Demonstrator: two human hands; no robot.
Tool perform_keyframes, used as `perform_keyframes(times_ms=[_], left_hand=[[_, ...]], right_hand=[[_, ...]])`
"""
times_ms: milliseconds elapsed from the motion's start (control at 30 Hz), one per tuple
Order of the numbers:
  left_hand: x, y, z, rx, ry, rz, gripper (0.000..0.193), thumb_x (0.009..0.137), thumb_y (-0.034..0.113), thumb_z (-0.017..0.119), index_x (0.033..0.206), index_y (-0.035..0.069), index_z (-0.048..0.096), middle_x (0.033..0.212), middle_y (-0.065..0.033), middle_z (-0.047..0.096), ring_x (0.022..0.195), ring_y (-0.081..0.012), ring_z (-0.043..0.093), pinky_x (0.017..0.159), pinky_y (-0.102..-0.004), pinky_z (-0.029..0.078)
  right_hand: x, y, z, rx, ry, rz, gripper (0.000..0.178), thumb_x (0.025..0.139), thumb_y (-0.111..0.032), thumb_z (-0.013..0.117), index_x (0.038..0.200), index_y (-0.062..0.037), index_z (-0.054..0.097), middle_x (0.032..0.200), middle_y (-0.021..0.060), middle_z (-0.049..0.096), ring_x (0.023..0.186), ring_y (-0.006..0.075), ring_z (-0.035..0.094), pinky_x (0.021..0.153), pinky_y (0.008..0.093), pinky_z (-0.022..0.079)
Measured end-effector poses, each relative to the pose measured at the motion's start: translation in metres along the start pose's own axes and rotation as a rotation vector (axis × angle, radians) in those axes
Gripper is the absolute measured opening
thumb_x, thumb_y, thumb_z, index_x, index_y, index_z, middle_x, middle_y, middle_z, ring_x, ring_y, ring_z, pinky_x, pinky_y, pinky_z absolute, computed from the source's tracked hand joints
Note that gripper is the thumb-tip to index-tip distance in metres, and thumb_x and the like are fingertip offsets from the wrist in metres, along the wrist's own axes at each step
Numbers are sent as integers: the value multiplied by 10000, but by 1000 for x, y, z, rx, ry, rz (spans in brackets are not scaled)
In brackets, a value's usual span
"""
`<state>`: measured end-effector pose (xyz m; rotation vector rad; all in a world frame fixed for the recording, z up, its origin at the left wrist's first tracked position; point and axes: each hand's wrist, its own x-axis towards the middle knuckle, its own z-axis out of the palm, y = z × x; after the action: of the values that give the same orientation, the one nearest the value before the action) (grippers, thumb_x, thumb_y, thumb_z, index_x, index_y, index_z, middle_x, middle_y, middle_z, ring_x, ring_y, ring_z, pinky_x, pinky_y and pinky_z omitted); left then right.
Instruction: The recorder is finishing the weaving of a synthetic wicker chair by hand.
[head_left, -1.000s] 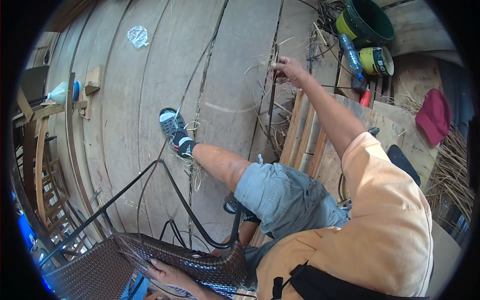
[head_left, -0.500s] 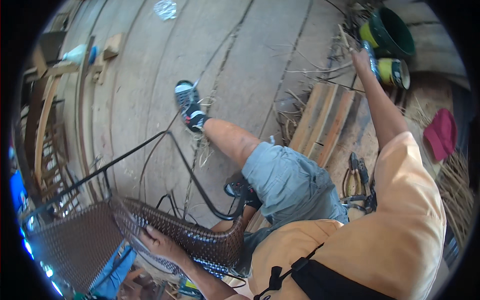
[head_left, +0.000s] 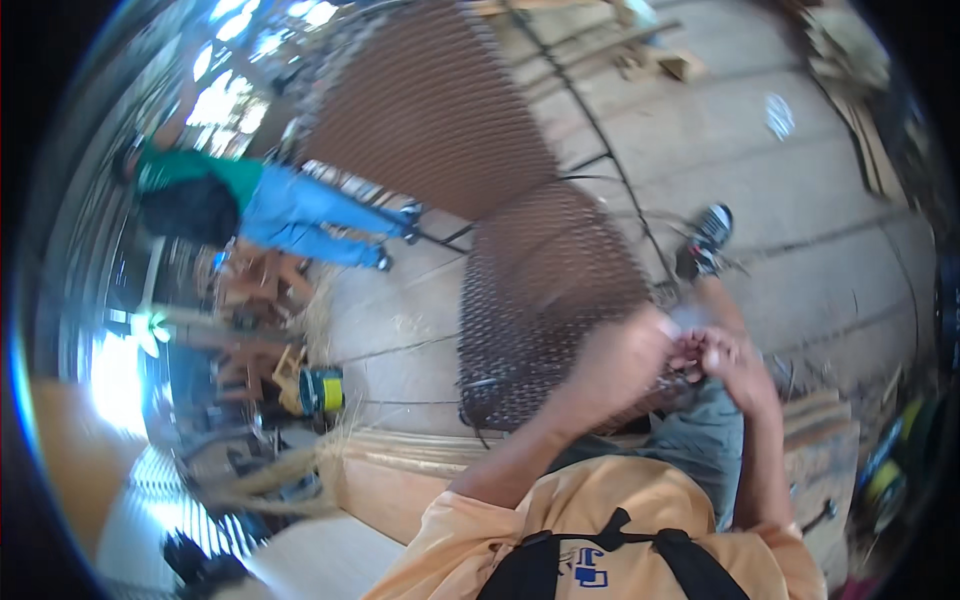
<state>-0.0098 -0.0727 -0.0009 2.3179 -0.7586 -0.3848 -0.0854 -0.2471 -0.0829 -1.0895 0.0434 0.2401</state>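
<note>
A chair of dark brown weave leans in front of me, its backrest [head_left: 430, 110] at the top and its seat [head_left: 540, 290] nearer. My left hand [head_left: 630, 350] is over the seat's right side, its fingers smeared by motion. Close beside it, my right hand [head_left: 738, 368] has its fingers curled together at the seat's front right corner. Whatever lies between the two hands is too blurred to name. A thin dark metal frame rod [head_left: 600, 130] runs along the chair's right side.
Another person in a green top [head_left: 205, 180] and blue trousers stands at the left. Behind me lies a wooden bench plank [head_left: 385, 490]. A dark green and yellow bucket [head_left: 322, 390] stands at the left; more containers [head_left: 885, 480] are at the right. Crumpled plastic [head_left: 778, 117] lies on the floor.
My view has swung left toward the chair. My right hand has come back from the buckets to the seat's corner. My left hand has left the woven edge and joined it.
</note>
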Motion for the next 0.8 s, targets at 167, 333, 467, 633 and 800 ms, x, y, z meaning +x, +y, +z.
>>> perform_keyframes(times_ms=[167,333,467,633,800], left_hand=[[-67,-6,3,36,-220,80,240,935,283,468,876,52,499,684,-204,590,661,-423,592,563,-511,456],[-131,-34,-51,-68,-396,-41,304,931,330,483,880,32,518,744,-227,582,731,-424,578,648,-506,437],[-168,-32,-104,-112,-392,-23,363,910,377,504,910,15,530,759,-219,579,750,-424,571,660,-476,433],[-204,-44,-149,55,-438,-113,334,891,358,551,971,33,558,863,-192,611,805,-377,597,670,-429,456],[-211,-33,-179,-372,-426,53,344,877,306,620,1077,31,568,894,-110,621,805,-223,609,712,-333,462]], right_hand=[[-9,26,71,729,338,-218,342,925,-347,546,1097,-54,512,677,-24,534,660,175,574,676,337,485],[-29,13,58,936,304,-276,238,995,-303,415,994,-77,491,584,-60,298,462,66,306,542,289,438],[-30,2,50,851,203,-378,263,1000,-298,400,999,-49,485,583,-51,305,452,52,301,509,262,448],[-32,-33,10,705,207,-526,286,997,-293,418,1051,-25,501,595,-57,309,453,18,260,416,179,292],[-83,-73,-46,633,240,-587,303,1002,-250,418,1127,17,487,662,-20,326,513,51,298,526,217,393]])
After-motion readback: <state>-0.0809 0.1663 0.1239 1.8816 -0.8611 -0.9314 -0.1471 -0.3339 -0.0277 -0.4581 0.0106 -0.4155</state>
